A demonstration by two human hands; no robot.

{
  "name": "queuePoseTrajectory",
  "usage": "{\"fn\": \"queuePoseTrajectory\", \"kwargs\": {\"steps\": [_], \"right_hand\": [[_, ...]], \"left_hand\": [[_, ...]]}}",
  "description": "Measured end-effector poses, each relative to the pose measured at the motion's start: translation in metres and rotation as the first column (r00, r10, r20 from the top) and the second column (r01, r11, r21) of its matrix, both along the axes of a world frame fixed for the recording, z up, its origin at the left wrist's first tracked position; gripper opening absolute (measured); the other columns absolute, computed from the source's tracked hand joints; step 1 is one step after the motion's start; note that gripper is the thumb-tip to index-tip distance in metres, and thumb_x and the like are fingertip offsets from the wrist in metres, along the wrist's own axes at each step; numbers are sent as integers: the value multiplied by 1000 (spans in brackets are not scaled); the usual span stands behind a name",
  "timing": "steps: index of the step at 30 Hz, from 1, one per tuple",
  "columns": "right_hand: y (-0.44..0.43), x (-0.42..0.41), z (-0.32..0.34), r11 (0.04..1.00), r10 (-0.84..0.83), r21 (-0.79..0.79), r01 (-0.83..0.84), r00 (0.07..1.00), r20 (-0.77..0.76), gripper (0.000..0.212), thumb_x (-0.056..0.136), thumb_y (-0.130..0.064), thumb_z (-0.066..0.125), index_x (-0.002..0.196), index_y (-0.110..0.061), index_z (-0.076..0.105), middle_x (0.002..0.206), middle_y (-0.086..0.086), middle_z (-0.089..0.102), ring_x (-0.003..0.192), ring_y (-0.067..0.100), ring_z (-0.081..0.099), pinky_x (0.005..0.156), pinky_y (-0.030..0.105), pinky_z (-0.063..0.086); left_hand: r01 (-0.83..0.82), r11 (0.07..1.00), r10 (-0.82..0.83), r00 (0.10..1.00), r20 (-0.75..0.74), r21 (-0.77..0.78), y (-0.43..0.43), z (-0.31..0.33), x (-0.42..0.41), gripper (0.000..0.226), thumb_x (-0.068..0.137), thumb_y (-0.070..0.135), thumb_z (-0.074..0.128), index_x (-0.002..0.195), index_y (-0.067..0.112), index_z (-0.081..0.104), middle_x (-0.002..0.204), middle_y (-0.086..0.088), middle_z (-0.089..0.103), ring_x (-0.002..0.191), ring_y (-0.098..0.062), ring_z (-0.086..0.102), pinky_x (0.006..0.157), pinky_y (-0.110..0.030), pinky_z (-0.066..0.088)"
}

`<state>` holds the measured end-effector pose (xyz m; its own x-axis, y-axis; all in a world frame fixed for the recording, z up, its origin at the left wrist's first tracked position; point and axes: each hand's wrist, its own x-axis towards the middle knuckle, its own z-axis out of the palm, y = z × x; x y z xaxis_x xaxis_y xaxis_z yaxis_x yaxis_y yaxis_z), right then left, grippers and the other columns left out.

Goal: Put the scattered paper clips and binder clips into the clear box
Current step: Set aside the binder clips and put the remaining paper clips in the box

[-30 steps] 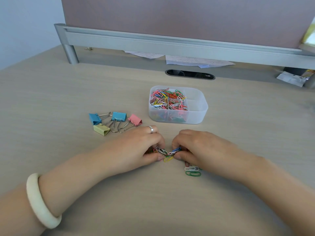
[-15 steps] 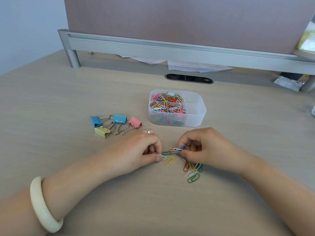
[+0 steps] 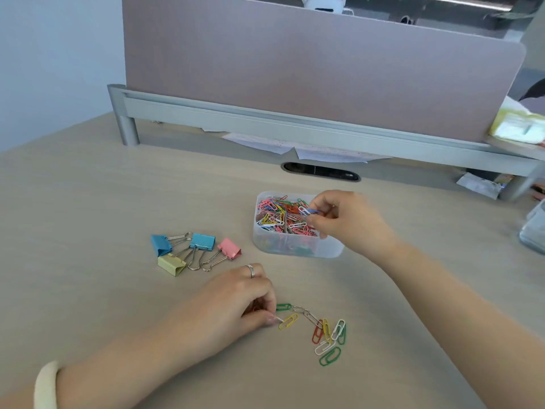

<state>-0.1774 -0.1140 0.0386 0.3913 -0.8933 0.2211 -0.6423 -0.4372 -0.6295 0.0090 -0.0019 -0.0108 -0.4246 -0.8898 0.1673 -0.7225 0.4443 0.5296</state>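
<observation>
On the desk (image 3: 88, 231), the curled left hand (image 3: 236, 302) pinches loose paper clips (image 3: 288, 321); the right hand (image 3: 348, 222) holds a few clips (image 3: 306, 211) over the clear box (image 3: 295, 246)

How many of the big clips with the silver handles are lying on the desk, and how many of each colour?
Blue binder clips: 2
Yellow binder clip: 1
Pink binder clip: 1
Total: 4

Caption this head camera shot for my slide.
Right hand holds paper clips over the clear box; left hand pinches a loose clip on the desk.
</observation>
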Motion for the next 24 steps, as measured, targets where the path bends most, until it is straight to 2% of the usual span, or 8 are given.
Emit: {"fn": "queuePoseTrajectory", "kwargs": {"steps": [3,6,10,15,17,21,24], "right_hand": [[-15,9,-7,1000,-11,-26,8,990,-141,1,78,-15,67,79,-15,67,69,-2,59,57,7,48,57,21,39],[-18,10,-8,998,-9,-62,-6,969,-247,9,78,-23,69,85,-18,71,75,-6,59,61,2,47,65,25,41],[-12,6,-6,997,-7,-74,-7,983,-186,19,80,-24,67,99,-22,69,81,-7,62,74,11,52,73,27,42],[-4,-1,-15,967,56,-223,-121,959,-277,15,87,-21,59,94,-19,72,99,-3,70,99,21,51,85,24,36],[-1,-5,-16,960,54,-255,-118,969,-243,17,88,-21,57,98,-20,71,103,-4,69,103,18,49,86,19,32],[19,-20,-13,950,102,-283,-133,988,-119,16,88,-24,57,97,-25,71,97,-7,67,92,3,49,80,6,31],[44,-37,-16,966,232,-115,-233,972,-27,15,79,-34,61,89,-29,71,83,-9,65,75,3,56,66,8,38]], "left_hand": [[13,1000,-13,1000,-26,-1,0,-1,0,9,80,30,64,73,29,58,81,19,45,76,4,46,61,-6,31],[23,1000,-24,998,-51,-10,-1,-2,1,9,80,29,64,73,27,58,78,20,45,74,8,45,61,-5,31],[27,999,-30,996,-83,-31,-2,-4,1,10,78,28,67,71,26,59,73,21,46,72,10,46,60,-4,31],[0,1000,-2,993,-117,-16,-1,-4,1,11,78,29,68,71,25,61,72,17,48,72,2,47,58,-7,32],[-17,1000,15,991,-132,-17,-1,-3,0,11,77,29,69,70,26,61,71,15,49,72,-1,48,58,-7,32],[-66,998,64,989,-134,-10,-4,0,3,12,76,26,69,68,29,61,71,10,56,71,-5,49,57,-10,34],[-128,992,123,971,-203,-11,-13,12,4,16,75,18,70,65,26,62,74,8,64,61,-8,50,53,-11,34]]}}
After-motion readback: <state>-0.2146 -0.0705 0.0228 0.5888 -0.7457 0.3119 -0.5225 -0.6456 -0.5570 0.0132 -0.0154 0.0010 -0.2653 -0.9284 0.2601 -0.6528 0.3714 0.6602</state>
